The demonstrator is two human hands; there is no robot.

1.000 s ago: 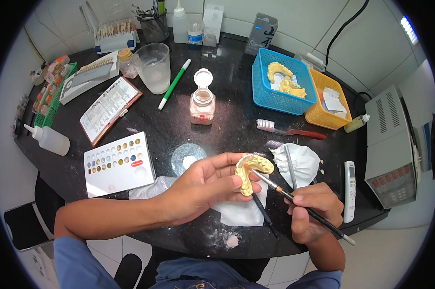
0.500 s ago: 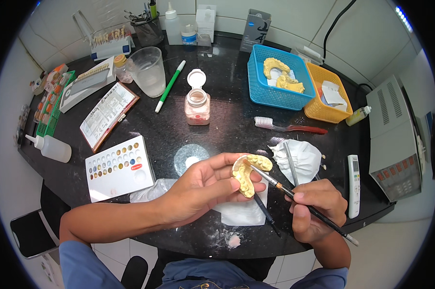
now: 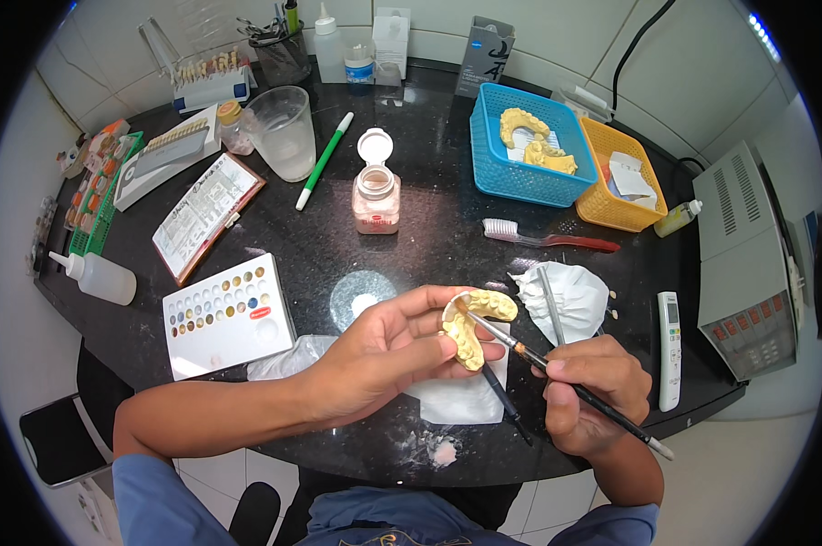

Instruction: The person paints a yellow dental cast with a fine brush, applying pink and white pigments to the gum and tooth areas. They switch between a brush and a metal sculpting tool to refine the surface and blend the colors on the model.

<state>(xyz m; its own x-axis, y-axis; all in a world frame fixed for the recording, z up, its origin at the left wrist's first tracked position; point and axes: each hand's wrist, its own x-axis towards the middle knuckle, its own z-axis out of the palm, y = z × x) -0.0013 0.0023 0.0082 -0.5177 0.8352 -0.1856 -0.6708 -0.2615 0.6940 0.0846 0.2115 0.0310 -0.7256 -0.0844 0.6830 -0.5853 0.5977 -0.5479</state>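
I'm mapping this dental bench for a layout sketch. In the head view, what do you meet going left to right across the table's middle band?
White squeeze bottle → white colour palette tray → left hand → yellow dental cast → right hand holding a thin brush → white remote control.

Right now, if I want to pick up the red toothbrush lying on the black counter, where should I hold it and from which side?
Take the red toothbrush by its bare red handle, probably near the middle, coming from above. It lies flat on the black counter, with the white bristle head at its left end, so the handle is the clean part. Open counter lies along both sides for fingers, and the orange basket sits just behind.
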